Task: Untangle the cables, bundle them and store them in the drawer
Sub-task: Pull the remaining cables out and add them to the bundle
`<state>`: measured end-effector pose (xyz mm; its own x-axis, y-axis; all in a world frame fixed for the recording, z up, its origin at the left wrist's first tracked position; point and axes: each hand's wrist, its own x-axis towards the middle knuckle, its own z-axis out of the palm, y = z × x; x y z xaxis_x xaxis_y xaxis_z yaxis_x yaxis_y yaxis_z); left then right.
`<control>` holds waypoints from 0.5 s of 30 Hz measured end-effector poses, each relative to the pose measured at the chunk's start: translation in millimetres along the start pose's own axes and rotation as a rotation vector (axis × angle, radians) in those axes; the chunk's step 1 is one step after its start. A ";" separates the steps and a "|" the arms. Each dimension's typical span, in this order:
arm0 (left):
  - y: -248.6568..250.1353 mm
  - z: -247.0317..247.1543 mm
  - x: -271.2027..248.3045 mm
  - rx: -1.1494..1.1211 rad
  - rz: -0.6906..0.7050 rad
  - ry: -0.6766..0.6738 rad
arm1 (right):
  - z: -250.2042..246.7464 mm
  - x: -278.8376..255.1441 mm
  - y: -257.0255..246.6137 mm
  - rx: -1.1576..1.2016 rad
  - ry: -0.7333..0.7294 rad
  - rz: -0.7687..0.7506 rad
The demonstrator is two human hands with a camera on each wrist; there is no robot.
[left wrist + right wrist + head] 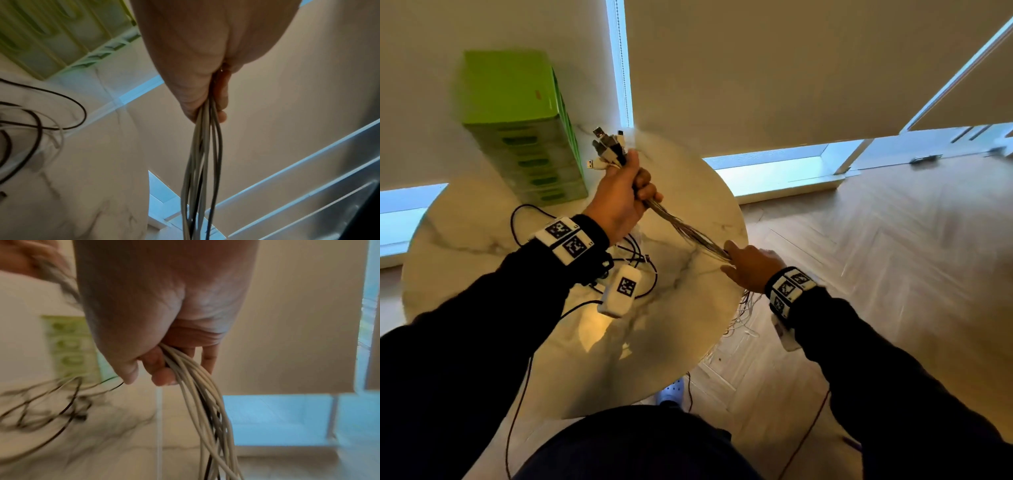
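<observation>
A bundle of grey and white cables (688, 229) stretches taut between my two hands above the round marble table (482, 240). My left hand (625, 192) is raised and grips the bundle just below its plugs (607, 147), which fan out above the fist. My right hand (748, 265) holds the same bundle lower down, at the table's right edge. In the right wrist view the fingers (162, 374) curl round the cables (201, 394). The left wrist view shows the cables (201, 162) leaving my fist (195, 65). Their loose ends (746, 308) hang off the table edge.
A green drawer unit (524, 137) stands at the back left of the table, its drawers closed. A tangle of black cables (640, 253) lies on the table below my left wrist. Wooden floor lies to the right, with window blinds behind.
</observation>
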<state>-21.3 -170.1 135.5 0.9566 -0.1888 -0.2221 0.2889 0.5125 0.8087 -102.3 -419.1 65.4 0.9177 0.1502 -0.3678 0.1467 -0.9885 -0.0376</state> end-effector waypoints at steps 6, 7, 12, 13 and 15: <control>5.4 -30.1 -5.9 0.143 0.177 0.249 | 22.7 2.1 -97.1 0.026 -0.323 -0.264; 2.9 -38.7 -8.7 0.190 0.171 0.257 | 29.0 -0.2 -110.1 0.040 -0.370 -0.287; -6.8 -95.7 -31.2 0.237 0.092 0.295 | 47.6 -2.1 -139.0 0.092 -0.572 -0.362; -5.3 -105.6 -36.0 0.231 0.087 0.315 | 45.1 1.4 -139.9 0.173 -0.599 -0.327; 0.4 -123.1 -44.7 0.206 0.094 0.351 | 36.5 13.2 -141.4 0.333 -0.613 -0.285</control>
<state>-59.1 -58.3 78.7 0.9438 0.1661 -0.2856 0.2200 0.3292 0.9183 -124.4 -278.0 31.9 0.4765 0.4599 -0.7493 0.1392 -0.8810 -0.4522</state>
